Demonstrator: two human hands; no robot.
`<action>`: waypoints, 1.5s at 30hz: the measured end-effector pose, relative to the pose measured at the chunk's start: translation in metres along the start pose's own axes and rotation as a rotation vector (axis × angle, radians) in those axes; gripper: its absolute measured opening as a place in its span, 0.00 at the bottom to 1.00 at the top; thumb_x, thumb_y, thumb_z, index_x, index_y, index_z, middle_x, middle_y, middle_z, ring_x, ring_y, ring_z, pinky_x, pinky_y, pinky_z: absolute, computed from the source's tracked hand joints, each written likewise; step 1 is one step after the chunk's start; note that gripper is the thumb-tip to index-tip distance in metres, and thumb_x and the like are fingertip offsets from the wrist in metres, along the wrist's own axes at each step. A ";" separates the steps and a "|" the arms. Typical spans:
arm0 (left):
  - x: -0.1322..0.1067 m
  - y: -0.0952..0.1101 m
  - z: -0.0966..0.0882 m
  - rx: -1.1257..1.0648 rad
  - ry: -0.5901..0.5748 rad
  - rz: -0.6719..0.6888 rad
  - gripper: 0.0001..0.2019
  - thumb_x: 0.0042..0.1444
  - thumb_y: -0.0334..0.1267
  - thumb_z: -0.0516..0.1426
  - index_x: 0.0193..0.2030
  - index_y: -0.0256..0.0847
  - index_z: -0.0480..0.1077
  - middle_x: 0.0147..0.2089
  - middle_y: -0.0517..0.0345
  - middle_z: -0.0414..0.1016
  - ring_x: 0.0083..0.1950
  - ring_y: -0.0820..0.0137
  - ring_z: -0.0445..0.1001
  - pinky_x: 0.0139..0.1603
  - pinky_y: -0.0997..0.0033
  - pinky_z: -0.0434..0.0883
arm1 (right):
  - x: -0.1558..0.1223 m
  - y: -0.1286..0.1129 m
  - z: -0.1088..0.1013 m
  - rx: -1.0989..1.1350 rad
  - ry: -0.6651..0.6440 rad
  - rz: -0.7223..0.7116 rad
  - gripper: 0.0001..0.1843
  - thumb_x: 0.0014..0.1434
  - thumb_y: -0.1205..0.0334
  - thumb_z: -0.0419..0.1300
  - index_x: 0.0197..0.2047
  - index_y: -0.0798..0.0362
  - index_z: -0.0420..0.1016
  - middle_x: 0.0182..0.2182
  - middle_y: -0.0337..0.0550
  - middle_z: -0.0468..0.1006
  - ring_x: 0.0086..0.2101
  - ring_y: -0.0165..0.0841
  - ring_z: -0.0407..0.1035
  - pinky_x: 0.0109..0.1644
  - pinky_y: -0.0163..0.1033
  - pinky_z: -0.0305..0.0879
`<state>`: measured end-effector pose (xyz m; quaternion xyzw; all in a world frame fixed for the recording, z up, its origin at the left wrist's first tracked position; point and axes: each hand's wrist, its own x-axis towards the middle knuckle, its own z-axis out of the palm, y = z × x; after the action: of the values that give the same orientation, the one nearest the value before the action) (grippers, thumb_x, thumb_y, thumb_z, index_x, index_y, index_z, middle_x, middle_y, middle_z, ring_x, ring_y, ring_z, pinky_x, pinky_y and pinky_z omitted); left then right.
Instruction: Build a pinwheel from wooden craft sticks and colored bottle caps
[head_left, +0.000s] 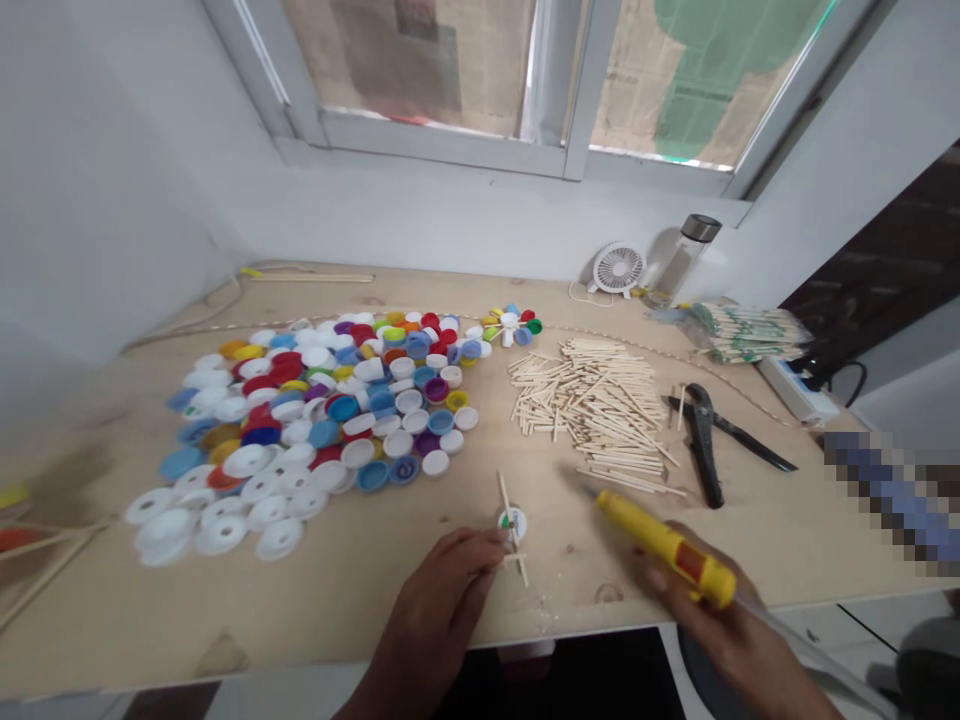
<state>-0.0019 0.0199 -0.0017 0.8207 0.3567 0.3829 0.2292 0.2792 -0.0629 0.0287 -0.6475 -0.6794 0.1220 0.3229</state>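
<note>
At the table's front, my left hand [450, 590] is closed, its fingertips pinching a short wooden stick [516, 557]. That stick crosses a longer wooden stick [504, 490], which lies over a white bottle cap [517, 522] with a green mark. My right hand [712, 600] is wrapped round a yellow glue gun [660, 540], slightly blurred. The gun's thin tip points left toward the cap and stays apart from it. Beyond my hands lies a heap of short wooden sticks [600, 400]. Many coloured bottle caps [360, 400] spread over the left side.
Black-handled pliers [705, 440] lie right of the sticks. Farther back are a cluster of joined caps [510, 322], a small white fan [619, 268], a glass bottle [679, 265], bagged sticks [750, 330] and a power strip [799, 390]. A stick frame [52, 550] is at far left.
</note>
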 end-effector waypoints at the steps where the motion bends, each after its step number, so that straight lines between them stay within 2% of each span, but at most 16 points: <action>1: 0.000 -0.001 0.000 0.013 -0.007 0.004 0.09 0.62 0.31 0.49 0.44 0.45 0.69 0.44 0.56 0.81 0.49 0.68 0.78 0.53 0.67 0.72 | 0.002 -0.011 0.007 0.007 -0.050 0.026 0.10 0.60 0.56 0.56 0.45 0.45 0.73 0.34 0.40 0.80 0.33 0.39 0.76 0.29 0.37 0.73; 3: -0.001 -0.003 0.000 0.041 -0.018 0.022 0.10 0.62 0.31 0.49 0.45 0.45 0.69 0.45 0.56 0.81 0.49 0.68 0.77 0.55 0.66 0.71 | 0.007 -0.030 0.018 0.024 -0.117 0.037 0.08 0.61 0.54 0.55 0.41 0.45 0.72 0.34 0.40 0.79 0.33 0.38 0.76 0.33 0.37 0.73; 5: -0.002 -0.005 0.001 0.057 -0.023 0.043 0.10 0.61 0.31 0.50 0.46 0.44 0.69 0.45 0.55 0.81 0.49 0.68 0.78 0.55 0.65 0.71 | 0.013 -0.041 0.026 0.049 -0.155 0.014 0.09 0.63 0.53 0.53 0.38 0.46 0.71 0.32 0.40 0.78 0.32 0.37 0.75 0.32 0.36 0.71; 12: -0.001 -0.008 0.003 0.060 0.005 0.087 0.11 0.61 0.31 0.49 0.45 0.43 0.69 0.43 0.53 0.81 0.48 0.67 0.78 0.53 0.65 0.71 | 0.028 -0.048 0.036 0.041 -0.338 0.024 0.12 0.65 0.54 0.50 0.33 0.49 0.66 0.27 0.37 0.73 0.27 0.33 0.70 0.30 0.36 0.66; 16: 0.000 -0.008 0.002 0.068 0.015 0.113 0.11 0.60 0.29 0.49 0.46 0.42 0.68 0.43 0.53 0.81 0.48 0.68 0.77 0.55 0.65 0.70 | 0.026 -0.049 0.036 0.033 -0.317 0.018 0.13 0.65 0.53 0.48 0.34 0.49 0.67 0.28 0.39 0.75 0.28 0.34 0.71 0.30 0.37 0.66; 22: 0.002 -0.005 -0.002 0.094 -0.048 0.087 0.12 0.59 0.28 0.49 0.46 0.42 0.68 0.42 0.53 0.81 0.48 0.66 0.78 0.54 0.62 0.71 | 0.023 -0.047 0.036 0.002 -0.301 0.011 0.12 0.65 0.54 0.49 0.35 0.49 0.69 0.32 0.42 0.77 0.31 0.35 0.73 0.31 0.36 0.66; 30: 0.002 -0.006 0.002 0.087 -0.012 0.121 0.12 0.59 0.28 0.49 0.46 0.43 0.68 0.42 0.56 0.81 0.48 0.68 0.77 0.55 0.65 0.69 | 0.026 -0.049 0.036 0.009 -0.334 0.028 0.13 0.65 0.54 0.49 0.32 0.50 0.66 0.26 0.38 0.73 0.26 0.32 0.69 0.29 0.34 0.63; 38: 0.001 -0.006 0.001 0.081 -0.016 0.130 0.12 0.59 0.26 0.49 0.46 0.42 0.67 0.42 0.57 0.81 0.50 0.69 0.76 0.56 0.66 0.68 | 0.025 -0.052 0.034 -0.007 -0.381 0.054 0.12 0.66 0.54 0.48 0.33 0.50 0.64 0.28 0.38 0.72 0.28 0.33 0.68 0.31 0.36 0.62; 45: -0.002 -0.009 0.004 0.078 -0.010 0.146 0.13 0.60 0.27 0.49 0.48 0.42 0.67 0.44 0.53 0.80 0.51 0.68 0.76 0.56 0.64 0.67 | 0.024 -0.050 0.035 -0.007 -0.416 0.092 0.13 0.66 0.53 0.48 0.32 0.50 0.62 0.28 0.38 0.71 0.28 0.33 0.67 0.32 0.37 0.60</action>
<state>-0.0035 0.0239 -0.0109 0.8549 0.3092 0.3802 0.1703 0.2196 -0.0378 0.0380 -0.6398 -0.7016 0.2653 0.1678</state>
